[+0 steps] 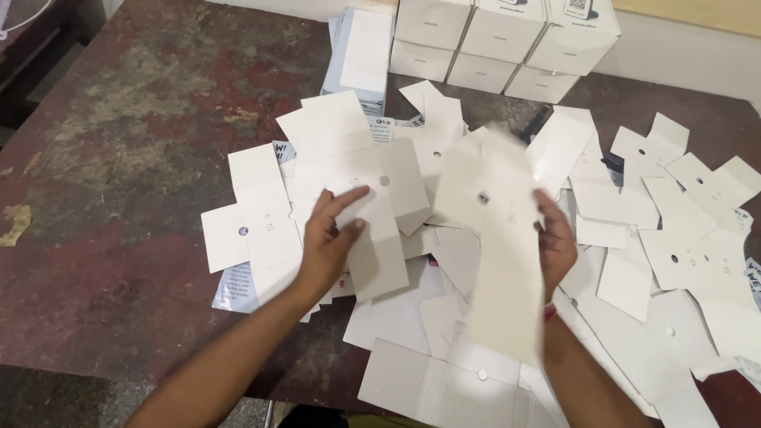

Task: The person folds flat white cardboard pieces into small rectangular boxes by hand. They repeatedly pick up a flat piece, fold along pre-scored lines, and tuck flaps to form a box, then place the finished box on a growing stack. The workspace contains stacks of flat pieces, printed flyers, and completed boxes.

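Card blank, the long white die-cut sheet w/ a small hole near its top, hangs upright in your right hand, mid-scene, just right of center over the pile. It looks blurred, so it's prob. moving; edges are hard to read. Your right fingers pinch its right edge, thumb hidden behind the sheet.

Your left hand rests on a second blank lying flat on the pile, fingers spread, index stretched toward that sheet's hole, thumb laid across the lower panel. It presses more than grips.

Around them: a loose pile of flat blanks spreads right and near; white boxes stand stacked at the far edge; a printed leaflet peeks out at near left; the worn brown table shows bare on the left.

To do this well, in my view: hold the raised sheet closer to a crease, not at the outer edge, so it doesn't flop. Keep the left palm flat so the lower sheet can't slide. Watch the panels beneath; they overlap and one may lift along w/ it.
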